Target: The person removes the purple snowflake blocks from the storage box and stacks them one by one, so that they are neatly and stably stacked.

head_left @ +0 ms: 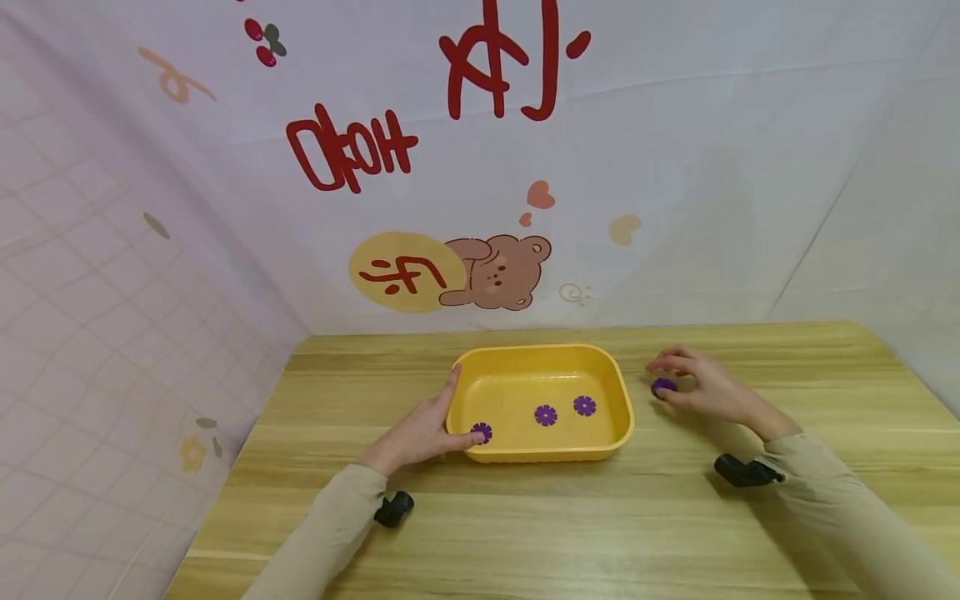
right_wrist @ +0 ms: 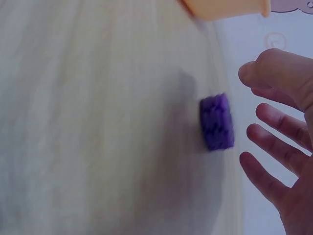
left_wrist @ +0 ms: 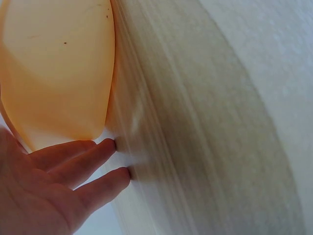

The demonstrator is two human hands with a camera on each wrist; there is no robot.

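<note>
A yellow plastic tray (head_left: 551, 454) stands on the table, with three purple notched discs inside, one of them a flower-like disc (head_left: 546, 415). My left hand (head_left: 420, 429) holds the tray's left end, thumb over the front left rim beside a purple disc (head_left: 483, 432). In the left wrist view the other fingers (left_wrist: 83, 161) lie along the tray's outer side. To the right of the tray, my right hand (head_left: 705, 387) is spread around a small stack of purple notched discs (right_wrist: 216, 122). Its fingers stand apart from the stack in the right wrist view.
The wood-grain table (head_left: 525, 533) meets a white printed cloth (head_left: 675, 167) along its back edge, with more cloth on both sides. Dark wrist devices show below the left sleeve (head_left: 326, 517) and the right sleeve (head_left: 825, 483).
</note>
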